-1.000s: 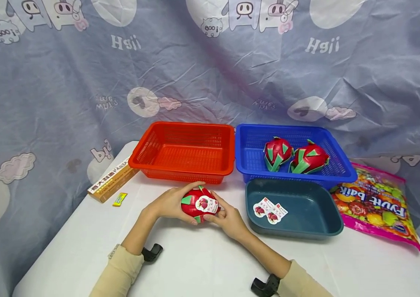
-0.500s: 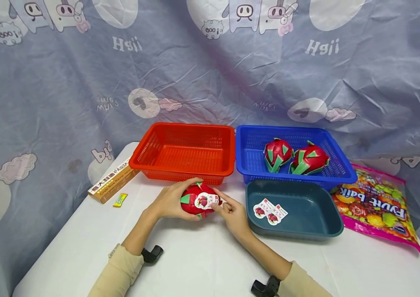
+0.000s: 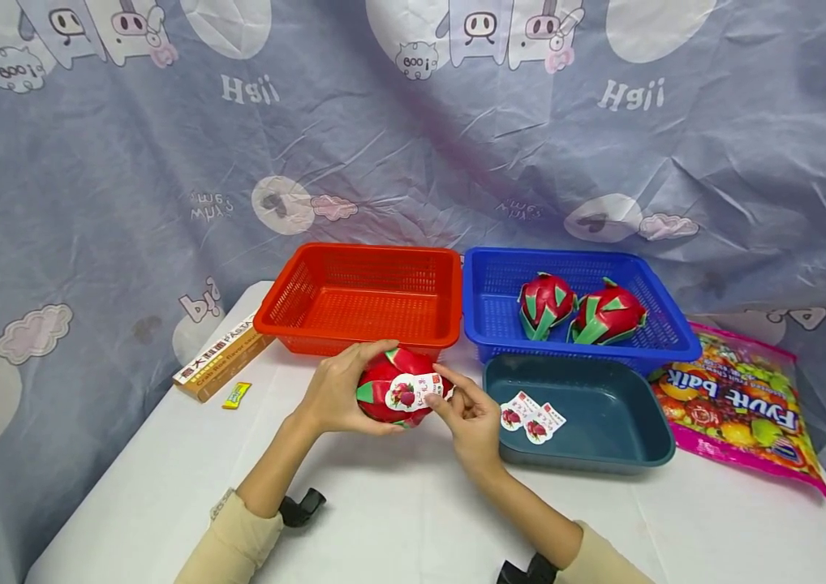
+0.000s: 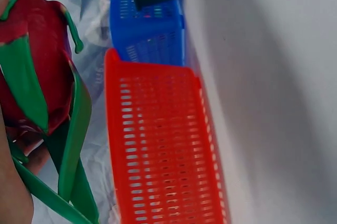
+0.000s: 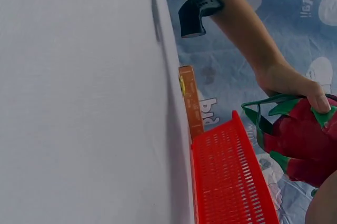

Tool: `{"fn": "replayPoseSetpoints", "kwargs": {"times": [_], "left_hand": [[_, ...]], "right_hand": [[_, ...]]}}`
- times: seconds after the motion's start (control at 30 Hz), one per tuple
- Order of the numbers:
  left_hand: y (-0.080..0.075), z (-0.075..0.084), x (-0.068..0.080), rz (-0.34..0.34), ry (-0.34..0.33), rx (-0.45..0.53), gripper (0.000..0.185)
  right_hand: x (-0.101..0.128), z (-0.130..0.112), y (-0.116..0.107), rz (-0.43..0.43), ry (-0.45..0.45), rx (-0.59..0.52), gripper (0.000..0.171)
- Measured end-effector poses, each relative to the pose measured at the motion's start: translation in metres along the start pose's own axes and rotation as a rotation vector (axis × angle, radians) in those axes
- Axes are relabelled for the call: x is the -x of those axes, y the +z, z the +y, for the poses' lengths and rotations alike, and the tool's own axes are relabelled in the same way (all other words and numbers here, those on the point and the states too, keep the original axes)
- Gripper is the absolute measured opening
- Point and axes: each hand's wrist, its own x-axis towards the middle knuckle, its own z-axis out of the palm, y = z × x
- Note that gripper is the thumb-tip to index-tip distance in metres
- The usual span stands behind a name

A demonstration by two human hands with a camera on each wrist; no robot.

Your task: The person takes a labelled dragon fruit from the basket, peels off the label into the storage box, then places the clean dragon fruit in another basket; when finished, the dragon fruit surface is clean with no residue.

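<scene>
Now white table (image 3: 398,519), cartoon cloth (image 3: 413,146) behind | left hand (image 3: 336,389) cups dragon fruit (image 3: 391,388) above table, before red basket (image 3: 362,296) | right hand (image 3: 473,418) pinches its sticker (image 3: 416,392)

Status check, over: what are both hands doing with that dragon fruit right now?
Left hand grips dragon fruit above the table. Right hand pinches its sticker. Nothing in the way; red basket just behind.

"PASTA" on the long box (image 3: 221,358), mirrored "Fruit balk" on the candy bag (image 3: 737,403), mirrored "Hgii" on the backdrop cloth (image 3: 248,89)
</scene>
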Motion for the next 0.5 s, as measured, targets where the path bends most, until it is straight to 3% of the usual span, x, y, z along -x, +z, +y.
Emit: {"fn": "replayPoseSetpoints", "kwargs": {"times": [0.13,0.2,0.33,0.37,0.43,0.5], "left_hand": [[-0.002,0.004,-0.003,0.019,0.028,-0.024,0.097],[-0.002,0.006,-0.003,0.020,0.043,-0.033,0.096],[-0.003,0.009,-0.004,0.026,0.063,-0.074,0.096],[-0.003,0.010,-0.004,0.028,0.066,-0.088,0.095],[-0.004,0.011,-0.005,0.034,0.066,-0.109,0.095],[-0.004,0.012,-0.006,0.036,0.061,-0.117,0.095]], "right_hand": [[0.001,0.001,-0.002,0.041,0.055,-0.056,0.023],[0.003,0.017,-0.005,0.031,0.050,-0.184,0.019],[0.002,0.015,-0.004,0.043,0.078,-0.292,0.015],[0.001,0.014,-0.004,0.055,0.088,-0.289,0.014],[-0.003,-0.006,-0.001,0.107,0.133,-0.174,0.011],[-0.006,-0.011,-0.001,0.131,0.145,-0.096,0.010]]}}
